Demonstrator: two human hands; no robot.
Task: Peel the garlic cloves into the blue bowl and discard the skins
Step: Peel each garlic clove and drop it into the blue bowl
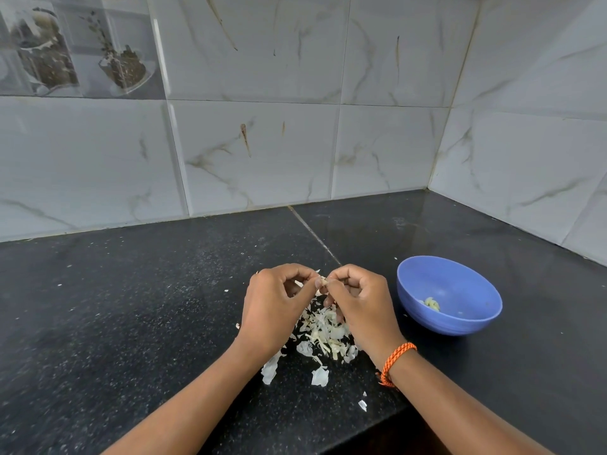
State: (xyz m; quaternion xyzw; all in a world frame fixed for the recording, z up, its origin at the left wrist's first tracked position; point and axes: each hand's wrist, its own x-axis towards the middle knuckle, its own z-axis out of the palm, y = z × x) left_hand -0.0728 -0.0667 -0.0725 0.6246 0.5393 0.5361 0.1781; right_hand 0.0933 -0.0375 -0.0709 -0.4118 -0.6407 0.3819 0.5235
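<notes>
Both forearms reached forward over the worktop, hands raised and meeting knuckles-up. The left hand and right hand curled their fingers inward, thumb and forefinger tips pinching one clove between them; it was too small and hidden to tell which way its long axis ran. Directly beneath the fingers lay the skins in a loose heap. The bowl stood right of the right-hand fingers, apart from them, with peeled garlic inside.
</notes>
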